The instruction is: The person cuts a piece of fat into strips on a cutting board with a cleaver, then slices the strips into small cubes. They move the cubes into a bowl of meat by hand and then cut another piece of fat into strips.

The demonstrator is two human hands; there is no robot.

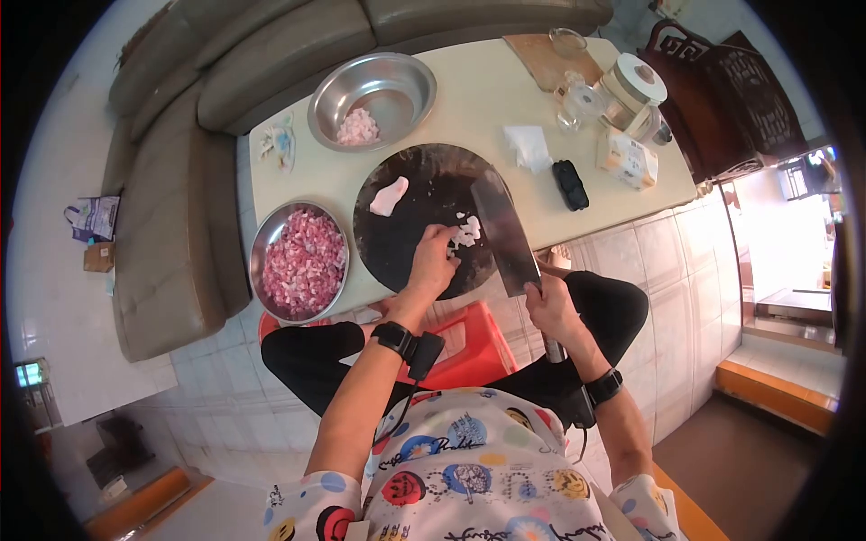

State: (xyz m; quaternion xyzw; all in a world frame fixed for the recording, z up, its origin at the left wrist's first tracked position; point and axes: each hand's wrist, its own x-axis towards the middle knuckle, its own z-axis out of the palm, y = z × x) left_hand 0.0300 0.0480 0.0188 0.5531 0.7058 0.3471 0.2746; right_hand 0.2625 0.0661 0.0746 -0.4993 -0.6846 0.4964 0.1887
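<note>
My right hand (552, 311) grips the handle of a broad cleaver (505, 236), its blade slanting over the right side of the dark round cutting board (388, 239). On the board, the fingers of my left hand (435, 263) are curled together against small cut pieces of white fat (466, 232), just left of the blade. Part of what those fingers pinch is hidden. A larger pale slab of fat (389, 197) lies apart at the board's upper left.
A steel bowl of diced pink meat (301, 261) stands left of the board. Behind it, a larger steel basin (410, 86) holds white diced fat. At right are tissue (529, 147), a black case (570, 185), a tissue pack (627, 159) and a kettle (621, 99). A red stool (465, 350) stands below.
</note>
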